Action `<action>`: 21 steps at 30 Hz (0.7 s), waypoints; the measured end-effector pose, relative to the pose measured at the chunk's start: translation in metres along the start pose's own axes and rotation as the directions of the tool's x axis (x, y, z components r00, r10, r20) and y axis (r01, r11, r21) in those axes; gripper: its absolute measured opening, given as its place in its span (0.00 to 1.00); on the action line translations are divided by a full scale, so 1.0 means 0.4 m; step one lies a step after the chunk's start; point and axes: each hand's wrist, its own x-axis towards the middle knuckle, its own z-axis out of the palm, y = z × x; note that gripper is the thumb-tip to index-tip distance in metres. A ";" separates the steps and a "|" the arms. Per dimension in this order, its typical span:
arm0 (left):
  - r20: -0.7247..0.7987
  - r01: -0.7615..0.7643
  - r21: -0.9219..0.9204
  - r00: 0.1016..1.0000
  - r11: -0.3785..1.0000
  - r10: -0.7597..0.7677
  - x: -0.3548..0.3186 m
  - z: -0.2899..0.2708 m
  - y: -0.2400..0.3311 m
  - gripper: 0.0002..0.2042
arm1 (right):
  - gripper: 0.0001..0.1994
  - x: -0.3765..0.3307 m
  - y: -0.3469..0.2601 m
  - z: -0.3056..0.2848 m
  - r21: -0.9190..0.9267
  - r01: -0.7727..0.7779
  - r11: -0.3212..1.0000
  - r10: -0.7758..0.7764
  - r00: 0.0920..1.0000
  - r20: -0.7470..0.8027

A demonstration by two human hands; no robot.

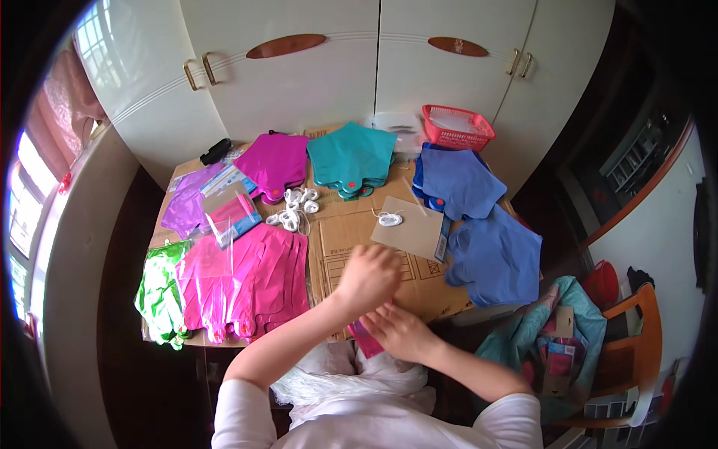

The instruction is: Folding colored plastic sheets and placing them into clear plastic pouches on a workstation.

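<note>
My left hand (366,275) hovers over the cardboard sheet (351,232), fingers curled; I cannot see whether it holds anything. My right hand (400,331) lies just below it at the table's near edge, resting on a folded pink foil piece (366,341) that shows under its fingers. A stack of pink foil balloons (247,280) lies to the left of both hands. A small coil of white string (389,219) sits on a brown card (407,228) beyond my left hand.
Flat foil balloons lie in stacks: green (158,292), purple (187,206), magenta (275,161), teal (350,157), blue (490,258). Several white string coils (293,208) lie mid-table. A red basket (458,127) stands at the back. White wardrobe doors rise behind; an orange chair (636,352) stands right.
</note>
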 end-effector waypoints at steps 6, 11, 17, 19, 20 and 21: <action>-0.293 -0.103 -0.060 0.953 0.993 0.081 0.171 0.185 0.076 0.21 | 0.18 -0.037 -0.024 -0.106 0.188 -0.064 0.980 0.060 0.998 0.023; -0.024 -0.286 -0.175 0.958 0.942 0.287 0.071 0.145 -0.011 0.21 | 0.19 -0.068 0.035 -0.213 0.716 -0.288 0.636 0.236 0.956 0.174; 0.112 -0.267 -0.218 0.949 0.939 0.296 -0.137 -0.004 -0.092 0.17 | 0.10 -0.004 0.212 -0.244 0.757 -0.567 0.324 0.530 0.772 0.351; 0.166 -0.128 -0.134 0.975 0.983 0.150 -0.175 -0.010 -0.079 0.14 | 0.10 0.046 0.267 -0.211 0.782 -0.617 0.086 0.500 0.706 0.502; 0.036 -0.180 -0.035 0.983 0.983 0.181 -0.195 0.006 -0.082 0.14 | 0.10 0.073 0.289 -0.172 0.814 -0.575 -0.079 0.461 0.703 0.541; -0.027 -0.184 -0.014 0.983 0.983 0.184 -0.206 -0.001 -0.075 0.14 | 0.11 0.091 0.307 -0.129 0.816 -0.525 -0.242 0.420 0.701 0.576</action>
